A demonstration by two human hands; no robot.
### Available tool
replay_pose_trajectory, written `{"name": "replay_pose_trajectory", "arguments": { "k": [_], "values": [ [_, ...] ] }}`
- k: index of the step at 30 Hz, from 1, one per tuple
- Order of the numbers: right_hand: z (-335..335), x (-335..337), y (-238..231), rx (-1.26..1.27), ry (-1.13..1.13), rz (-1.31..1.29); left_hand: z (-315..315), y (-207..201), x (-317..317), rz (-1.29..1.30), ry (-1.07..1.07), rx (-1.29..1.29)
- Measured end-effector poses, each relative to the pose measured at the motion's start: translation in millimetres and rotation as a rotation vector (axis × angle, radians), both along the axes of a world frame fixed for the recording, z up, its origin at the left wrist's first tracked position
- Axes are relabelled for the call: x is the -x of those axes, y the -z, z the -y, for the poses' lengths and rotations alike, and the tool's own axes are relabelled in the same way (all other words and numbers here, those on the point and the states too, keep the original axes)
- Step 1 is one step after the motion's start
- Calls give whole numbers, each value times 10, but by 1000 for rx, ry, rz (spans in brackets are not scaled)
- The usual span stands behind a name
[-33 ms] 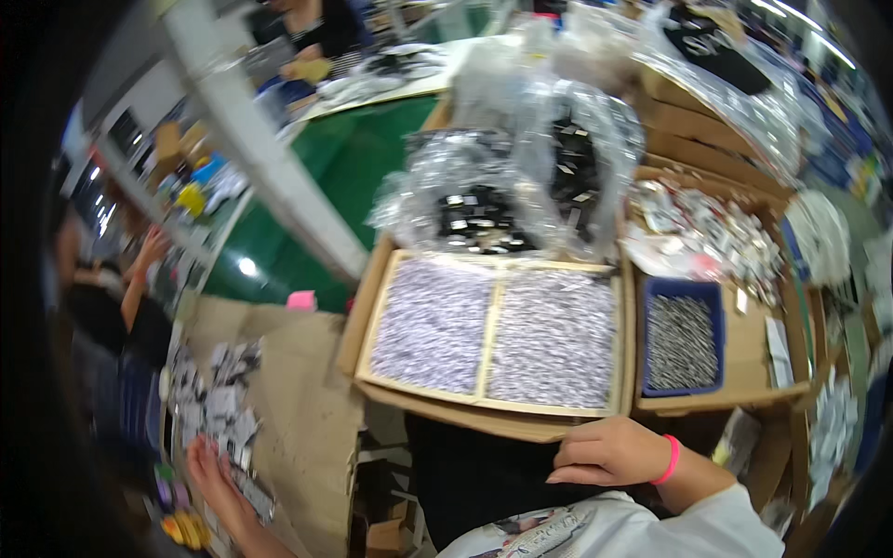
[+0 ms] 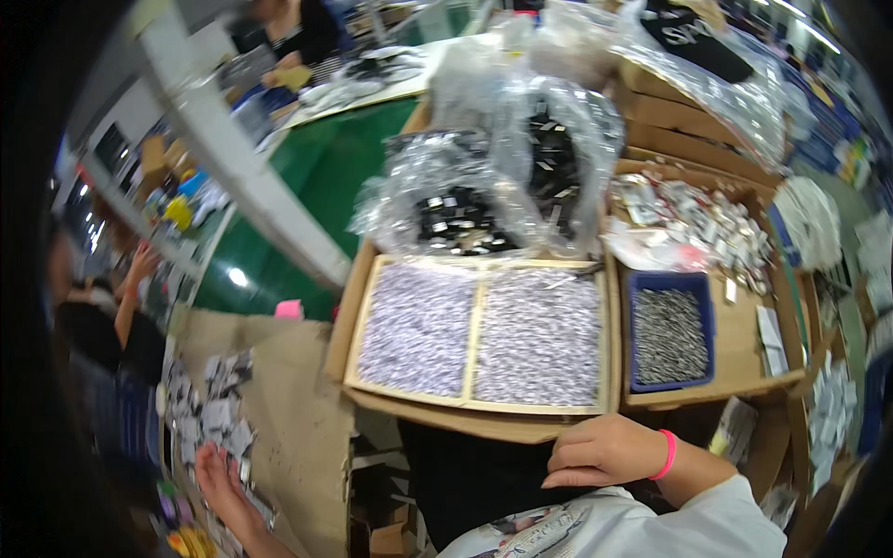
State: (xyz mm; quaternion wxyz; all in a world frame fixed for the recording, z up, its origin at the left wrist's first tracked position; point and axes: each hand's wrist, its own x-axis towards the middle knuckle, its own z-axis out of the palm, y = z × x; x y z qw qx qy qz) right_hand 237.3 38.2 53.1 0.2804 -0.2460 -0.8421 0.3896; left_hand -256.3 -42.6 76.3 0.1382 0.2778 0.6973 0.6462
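Note:
My left hand (image 2: 226,488) is at the lower left, beside a loose pile of small grey and white flat pieces (image 2: 216,414) on a brown cardboard sheet (image 2: 293,400). Its fingers are stretched out and slightly bent, with nothing seen between them. My right hand (image 2: 595,451), with a pink band at the wrist, is just in front of the wooden two-part tray (image 2: 473,344). Its fingers are bent and together; the palm side is hidden. Many tiny pale pieces fill both tray compartments, too blurred to name. A thin dark tool, perhaps tweezers (image 2: 581,272), lies along the tray's far edge.
Right of the tray, a cardboard box (image 2: 744,339) holds a blue bin (image 2: 712,330) of small dark metallic pieces and a heap of white packets (image 2: 735,232). Plastic bags with black pieces (image 2: 465,219) stand behind. A slanting white post (image 2: 242,158) crosses left; other people work beyond.
The whole scene has shifted slightly left and become a little sharper. My left hand is a little lower and further right against the pile; my right hand stays nearly as it was.

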Motion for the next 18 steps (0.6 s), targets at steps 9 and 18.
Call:
{"name": "replay_pose_trajectory", "arguments": {
  "k": [9,18],
  "values": [
    [21,-536,-259,-128,107,44,-710,490,-2123,-291,563,-169],
    [111,-1659,-546,-139,514,258,-1065,755,-2788,-405,811,-296]
  ]
}}
